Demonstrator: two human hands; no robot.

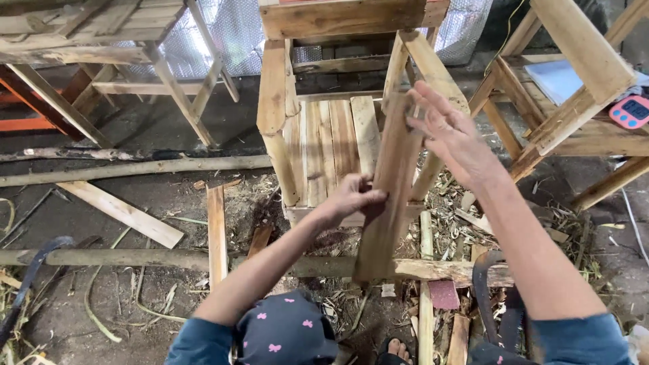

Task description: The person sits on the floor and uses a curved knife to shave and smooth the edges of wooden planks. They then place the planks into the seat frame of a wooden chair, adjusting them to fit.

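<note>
Head view. The left hand (355,196) clamps its fingers on the middle of a flat wooden slat (392,189), held upright and slightly tilted in front of an unfinished wooden chair (318,135). The right hand (449,132) rests its fingers, spread apart and extended, against the slat's upper edge, gripping nothing. The slat appears stiff, light and rough-sawn; a mid-length grip looks best for balance. Offcuts and a long pole (169,259) lie on the dirt floor (135,304).
</note>
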